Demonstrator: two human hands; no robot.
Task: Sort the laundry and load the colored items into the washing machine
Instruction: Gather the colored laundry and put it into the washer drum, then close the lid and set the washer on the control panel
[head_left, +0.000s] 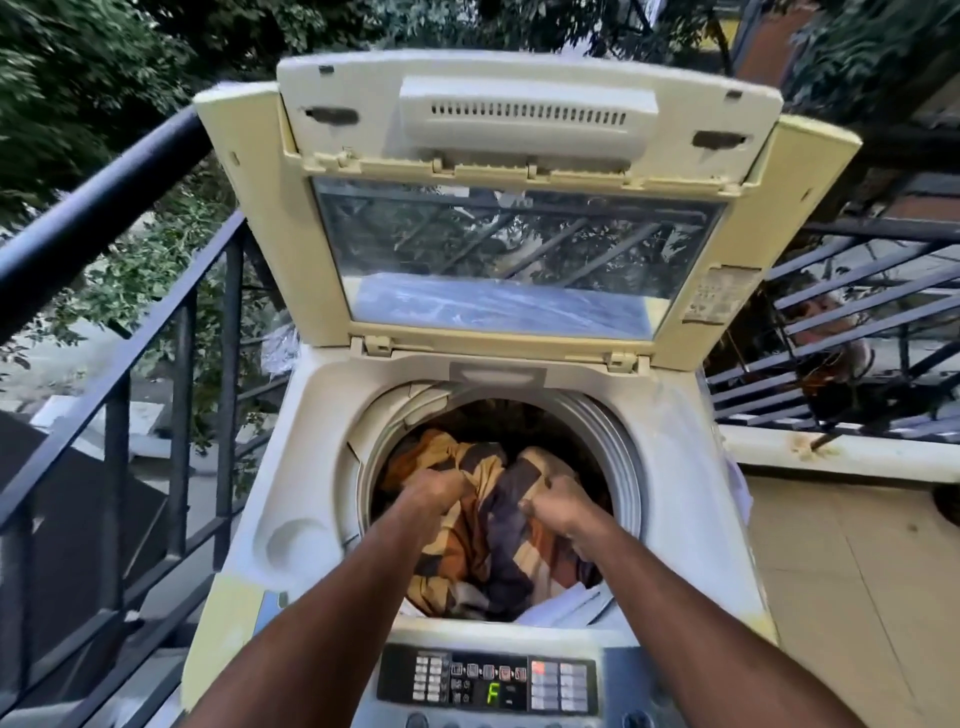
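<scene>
Both hands — left hand (434, 491), right hand (556, 504) — clutch striped cloth (498, 540); display (492, 693) reads "F".

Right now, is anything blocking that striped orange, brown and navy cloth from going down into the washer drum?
Nothing visible does. The hinged lid stands raised behind the round drum opening, and the striped orange, brown and navy cloth already sits inside it, gripped by the left hand and right hand.
</scene>
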